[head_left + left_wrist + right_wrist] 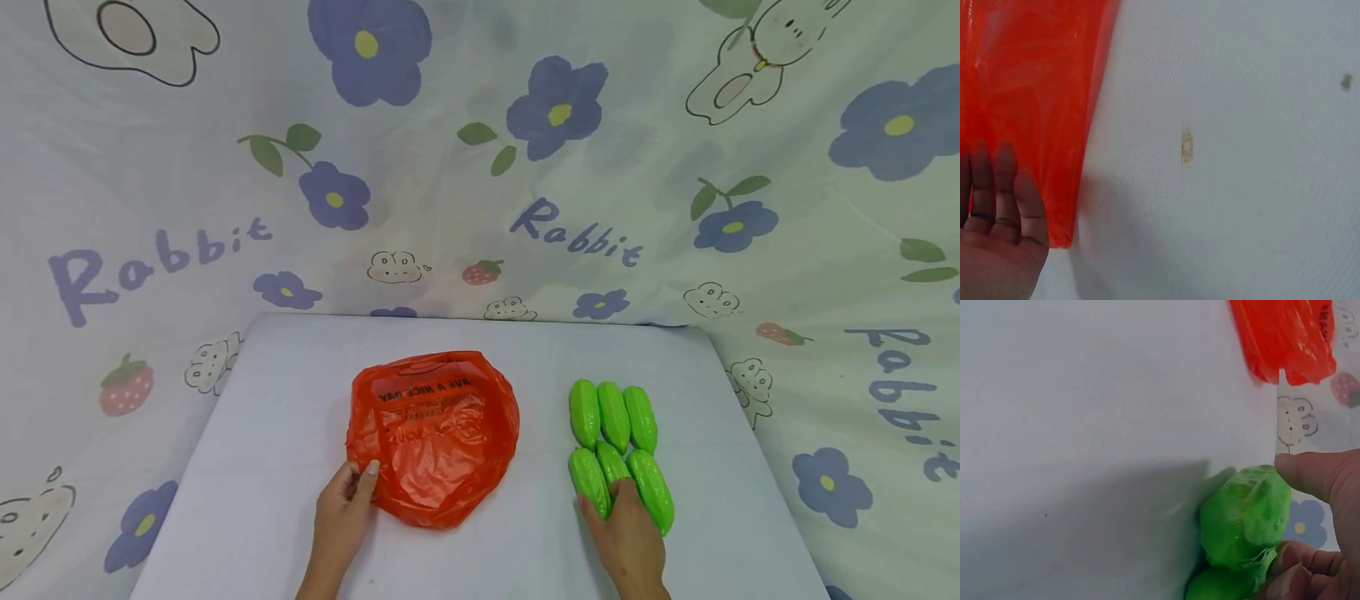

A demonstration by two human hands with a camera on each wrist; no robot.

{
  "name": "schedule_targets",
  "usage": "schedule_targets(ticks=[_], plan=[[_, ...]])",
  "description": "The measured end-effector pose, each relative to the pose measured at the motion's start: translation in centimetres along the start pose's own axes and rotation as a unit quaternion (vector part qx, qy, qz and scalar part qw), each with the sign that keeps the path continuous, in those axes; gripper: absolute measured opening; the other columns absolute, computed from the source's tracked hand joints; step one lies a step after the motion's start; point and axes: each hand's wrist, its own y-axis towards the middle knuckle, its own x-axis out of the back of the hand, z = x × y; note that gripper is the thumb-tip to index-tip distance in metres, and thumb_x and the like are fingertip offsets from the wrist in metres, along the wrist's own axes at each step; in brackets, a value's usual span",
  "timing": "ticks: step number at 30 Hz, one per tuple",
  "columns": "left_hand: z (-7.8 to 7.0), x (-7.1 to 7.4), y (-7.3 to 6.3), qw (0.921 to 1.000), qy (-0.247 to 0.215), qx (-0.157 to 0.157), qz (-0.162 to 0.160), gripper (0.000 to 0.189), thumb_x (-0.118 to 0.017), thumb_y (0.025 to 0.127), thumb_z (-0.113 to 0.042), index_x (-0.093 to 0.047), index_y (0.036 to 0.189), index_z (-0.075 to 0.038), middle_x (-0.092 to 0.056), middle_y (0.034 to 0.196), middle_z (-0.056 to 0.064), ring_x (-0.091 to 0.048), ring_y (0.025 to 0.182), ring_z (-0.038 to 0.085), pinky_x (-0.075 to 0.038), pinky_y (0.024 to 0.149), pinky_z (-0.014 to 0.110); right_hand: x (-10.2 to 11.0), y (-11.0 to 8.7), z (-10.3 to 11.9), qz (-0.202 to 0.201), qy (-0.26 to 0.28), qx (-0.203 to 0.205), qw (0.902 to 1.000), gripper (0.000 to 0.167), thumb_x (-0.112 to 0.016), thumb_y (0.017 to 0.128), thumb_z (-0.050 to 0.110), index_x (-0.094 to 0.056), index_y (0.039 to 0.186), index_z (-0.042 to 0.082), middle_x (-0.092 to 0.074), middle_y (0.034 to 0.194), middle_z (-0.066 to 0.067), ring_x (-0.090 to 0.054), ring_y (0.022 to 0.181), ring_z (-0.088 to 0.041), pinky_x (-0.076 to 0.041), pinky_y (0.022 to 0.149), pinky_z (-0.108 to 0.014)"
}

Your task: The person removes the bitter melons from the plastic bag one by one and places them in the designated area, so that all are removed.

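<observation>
A red plastic bag (pixel 435 442) with dark printing stands with its mouth spread on the left half of the white table. My left hand (pixel 346 504) pinches its near left rim, thumb inside and fingers outside; the left wrist view shows those fingers (pixel 1005 181) against the bag's side. To the right lie several shiny green elongated pieces, shaped like short cucumbers, in two rows of 3. My right hand (pixel 626 533) is at the near row, thumb and fingers around the left green piece (pixel 588 482). Clear film seems to cover the green piece (pixel 1247 515) in the right wrist view.
The far row, including its middle green piece (pixel 613 417), lies just beyond my right hand. Printed cloth (pixel 450 192) hangs behind and along both sides of the white table (pixel 247 467). A brownish mark (pixel 1187 147) shows on a white surface in the left wrist view.
</observation>
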Motion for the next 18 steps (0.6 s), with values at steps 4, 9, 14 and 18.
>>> schedule_targets(ticks=[4,9,14,18], plan=[[-0.1,0.2,0.0,0.9999,0.007,-0.006,-0.005,0.047,-0.057,0.106,-0.053,-0.058,0.106,-0.007,-0.062,0.096,0.009,-0.056,0.086,0.021,-0.05,0.067,0.024,0.2,0.1,0.2,-0.002,0.009,0.008,0.9999,0.047,-0.079,0.093,0.04,-0.058,0.113,0.002,-0.053,0.064,0.001,-0.049,0.054,-0.016,-0.039,0.047,-0.035],[-0.1,0.7,0.1,0.9994,0.027,-0.012,-0.018,0.05,-0.055,0.105,-0.057,-0.061,0.111,-0.007,-0.066,0.101,0.009,-0.057,0.09,0.022,-0.051,0.07,0.022,0.6,0.6,0.4,-0.005,0.018,0.015,0.9997,0.043,-0.075,0.097,0.039,-0.061,0.114,0.001,-0.05,0.062,0.002,-0.047,0.052,-0.013,-0.038,0.045,-0.033],[-0.2,2.0,0.4,0.9971,0.044,-0.039,-0.047,0.046,-0.054,0.107,-0.052,-0.066,0.112,-0.007,-0.069,0.099,0.007,-0.06,0.089,0.022,-0.051,0.068,0.023,1.8,1.0,0.3,-0.02,0.033,0.06,0.9974,0.035,-0.074,0.099,0.038,-0.066,0.109,0.005,-0.051,0.071,0.004,-0.046,0.057,-0.011,-0.039,0.049,-0.03],[-0.3,3.4,0.8,0.9897,0.078,-0.084,-0.086,0.038,-0.056,0.109,-0.042,-0.066,0.112,-0.006,-0.069,0.1,0.008,-0.059,0.091,0.023,-0.049,0.069,0.022,2.8,1.5,-0.4,-0.032,0.012,0.133,0.9905,0.03,-0.077,0.097,0.034,-0.069,0.107,0.007,-0.057,0.082,0.006,-0.053,0.07,-0.01,-0.047,0.058,-0.031]])
